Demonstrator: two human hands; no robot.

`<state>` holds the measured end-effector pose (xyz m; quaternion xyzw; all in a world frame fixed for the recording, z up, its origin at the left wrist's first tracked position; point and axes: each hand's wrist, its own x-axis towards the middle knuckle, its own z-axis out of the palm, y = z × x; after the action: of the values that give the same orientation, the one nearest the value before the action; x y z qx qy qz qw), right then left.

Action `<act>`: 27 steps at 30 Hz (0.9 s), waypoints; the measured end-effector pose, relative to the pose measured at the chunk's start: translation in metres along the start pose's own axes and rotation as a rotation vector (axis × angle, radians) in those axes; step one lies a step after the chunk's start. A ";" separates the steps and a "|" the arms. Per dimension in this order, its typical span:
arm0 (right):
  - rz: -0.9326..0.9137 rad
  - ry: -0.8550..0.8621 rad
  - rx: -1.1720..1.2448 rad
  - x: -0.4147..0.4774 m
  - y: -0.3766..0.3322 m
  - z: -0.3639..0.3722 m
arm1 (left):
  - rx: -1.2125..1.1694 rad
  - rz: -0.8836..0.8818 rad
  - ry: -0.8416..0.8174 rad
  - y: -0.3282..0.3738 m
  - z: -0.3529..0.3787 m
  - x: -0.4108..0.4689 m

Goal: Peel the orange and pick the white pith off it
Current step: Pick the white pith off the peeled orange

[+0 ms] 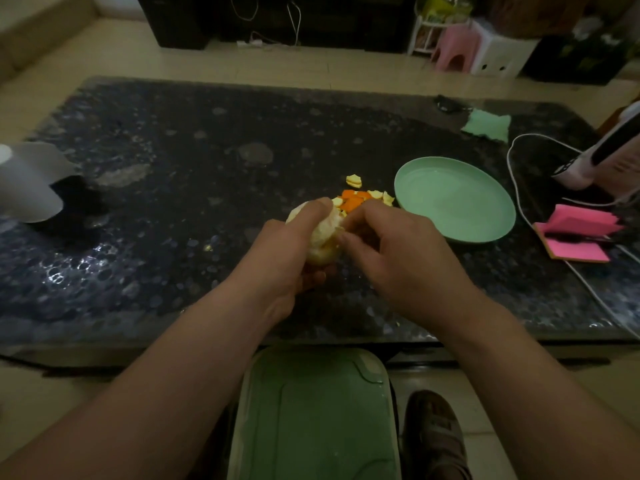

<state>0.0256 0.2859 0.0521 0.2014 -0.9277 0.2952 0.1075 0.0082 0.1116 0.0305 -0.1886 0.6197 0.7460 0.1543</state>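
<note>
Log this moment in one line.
left hand grips pale peeled orange; right hand picks at it; orange peel scraps beside round green plate, dark table

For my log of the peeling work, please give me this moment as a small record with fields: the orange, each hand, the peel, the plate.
orange: mostly peeled, pale surface showing, held over the table
left hand: grips the orange from its left side
right hand: fingertips pinch at the orange's right side
peel pieces: small pile on the table, behind the orange
plate: green, right of the peel pieces, no peel on it
stage: pith picking seems under way
</note>
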 end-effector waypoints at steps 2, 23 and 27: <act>-0.014 0.018 -0.007 0.001 0.001 0.000 | 0.045 0.024 0.013 0.000 0.000 -0.001; 0.232 0.212 0.103 0.013 0.032 -0.008 | -0.170 -0.005 -0.243 0.019 -0.007 -0.027; 0.266 0.168 0.083 0.022 0.037 0.006 | -0.194 -0.017 -0.205 0.016 -0.005 -0.023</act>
<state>-0.0106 0.3028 0.0358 0.0557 -0.9210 0.3608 0.1361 0.0213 0.1040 0.0543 -0.1307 0.5239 0.8165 0.2043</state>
